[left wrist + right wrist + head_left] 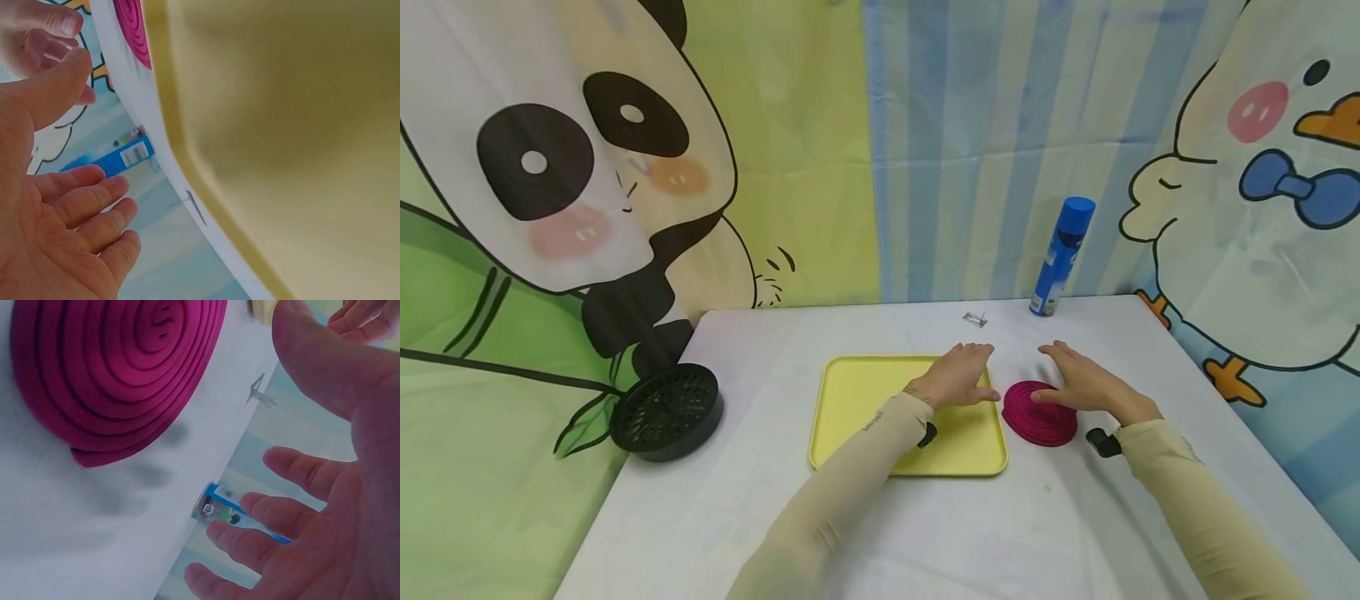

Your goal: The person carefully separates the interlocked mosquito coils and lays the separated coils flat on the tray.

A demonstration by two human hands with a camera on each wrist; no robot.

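Observation:
A stack of magenta mosquito coils (1039,414) lies flat on the white table, its spiral grooves and centre slits showing in the right wrist view. My right hand (1092,385) hovers over the coils' right side, palm inward, fingers apart and holding nothing. Across from it, my left hand (953,379) is above the right part of a yellow tray (865,417), its thumb pointing toward the coils. Its fingers are loosely spread and empty in the left wrist view (81,219). A small metal coil stand (975,319) lies beyond the hands.
A blue spray can (1054,258) with a blue cap stands near the table's back right edge. At the left edge sits a black round holder (667,412) with a slotted top. Printed cloth curtains (947,150) hang close behind and beside the white table (730,517).

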